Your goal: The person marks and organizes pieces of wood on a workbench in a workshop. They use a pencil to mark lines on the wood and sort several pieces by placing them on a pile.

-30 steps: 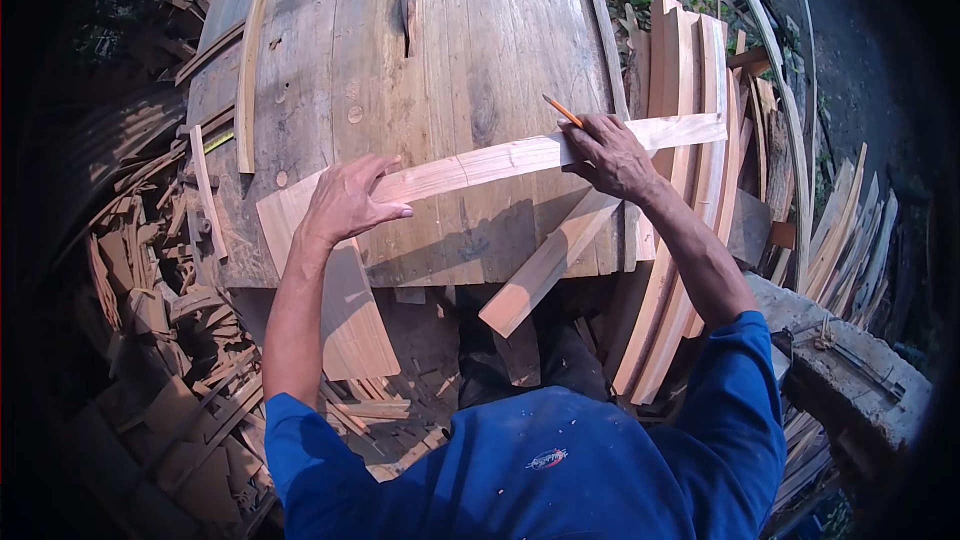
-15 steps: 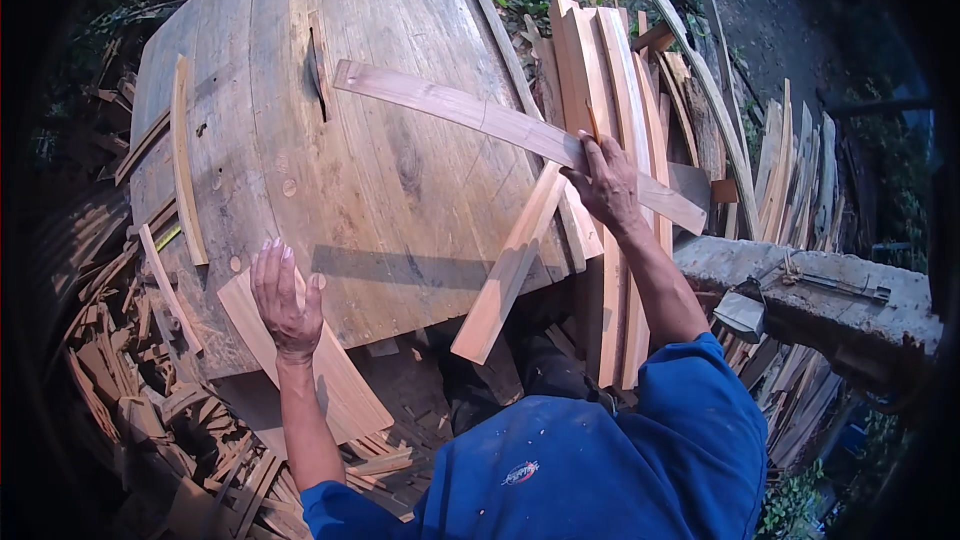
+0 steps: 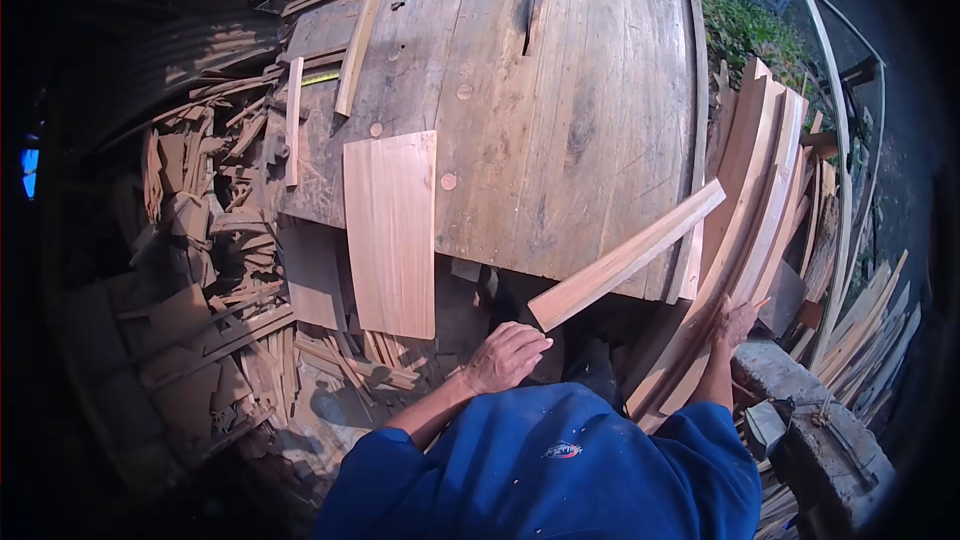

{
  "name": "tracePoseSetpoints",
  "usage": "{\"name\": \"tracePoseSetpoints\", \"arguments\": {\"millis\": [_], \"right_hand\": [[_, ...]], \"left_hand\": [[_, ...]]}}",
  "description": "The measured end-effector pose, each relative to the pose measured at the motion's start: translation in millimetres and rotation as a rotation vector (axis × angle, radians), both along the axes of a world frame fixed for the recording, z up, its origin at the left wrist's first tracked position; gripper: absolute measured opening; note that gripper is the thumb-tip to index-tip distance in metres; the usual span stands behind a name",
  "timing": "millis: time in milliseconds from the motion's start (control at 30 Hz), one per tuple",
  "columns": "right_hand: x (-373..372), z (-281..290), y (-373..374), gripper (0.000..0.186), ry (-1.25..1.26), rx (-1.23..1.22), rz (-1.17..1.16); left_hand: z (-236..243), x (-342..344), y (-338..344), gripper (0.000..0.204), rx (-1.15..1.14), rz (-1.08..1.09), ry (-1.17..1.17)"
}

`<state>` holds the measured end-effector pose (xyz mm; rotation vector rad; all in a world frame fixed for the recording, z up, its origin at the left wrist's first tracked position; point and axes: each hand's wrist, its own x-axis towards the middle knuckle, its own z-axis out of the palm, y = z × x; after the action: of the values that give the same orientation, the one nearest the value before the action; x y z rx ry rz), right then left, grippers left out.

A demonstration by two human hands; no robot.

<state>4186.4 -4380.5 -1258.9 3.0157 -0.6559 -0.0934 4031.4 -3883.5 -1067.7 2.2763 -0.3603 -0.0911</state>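
Observation:
My left hand [image 3: 505, 355] is in front of my body with its fingers curled together, and nothing shows in it. Just beyond its fingers is the near end of a narrow wooden slat [image 3: 630, 252], which slants up over the table's front right corner. My right hand [image 3: 737, 322] is low on the stack of long planks [image 3: 738, 190] at the right, with an orange pencil [image 3: 764, 303] sticking out from its fingers. A wide, pale board [image 3: 392, 235] lies over the table's front left edge, away from both hands.
The worn wooden table [image 3: 560, 180] has a slot [image 3: 530, 20] in its top. Thin strips [image 3: 365, 30] and a yellow tape measure [image 3: 321, 77] lie at its left. Offcuts [image 3: 215, 270] pile up on the left. A concrete ledge [image 3: 800, 420] stands at the right.
My left hand has left the wide board, moved right and curled. My right hand has moved from the curved strip over the table down to the plank stack. The view has swung left.

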Motion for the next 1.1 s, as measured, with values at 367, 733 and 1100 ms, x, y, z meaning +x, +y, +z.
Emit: {"name": "tracePoseSetpoints", "arguments": {"millis": [367, 733, 1100], "right_hand": [[7, 2, -16, 0.079, -0.035, -0.052, 0.071], [-26, 144, 299, 0.047, -0.335, 0.729, 0.700], [-374, 161, 655, 0.040, 0.827, 1.556, 1.215]], "left_hand": [[-6, -110, -32, 0.028, 0.054, 0.284, 0.163], [-11, -271, 89, 0.043, -0.075, 0.743, 0.389], [-86, -634, 157, 0.047, 0.009, 1.324, 0.667]]}}
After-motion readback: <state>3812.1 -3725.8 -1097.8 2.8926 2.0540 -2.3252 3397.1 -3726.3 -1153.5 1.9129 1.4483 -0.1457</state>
